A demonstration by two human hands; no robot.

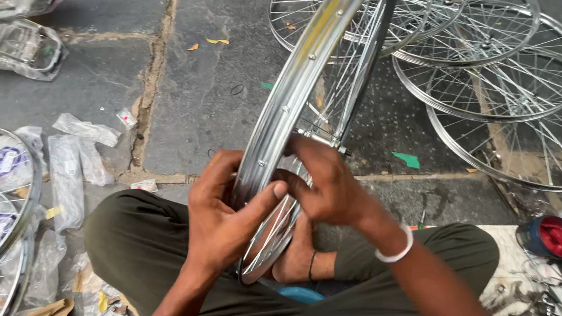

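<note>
Fingers (267, 195) of left hand (221, 215) and right hand (325, 185) pinch the shiny silver spoked bicycle wheel rim (303, 101), upright over the person's lap. Spokes look laced; truing likely left. Finished chrome wheels (491, 55) lie stacked on the stone floor (206, 89).

Glossy chromed metal wheel rim (302, 87), rough matt stone floor (206, 96), crinkled clear plastic wrappers (66, 178)

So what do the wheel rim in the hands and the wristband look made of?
Wheel rim: looks like bright plated or polished steel, going by its mirror-like reflections and thin silver spokes. Wristband on the right hand: smooth, matte white, probably rubber or plastic; hard to tell which.
</note>
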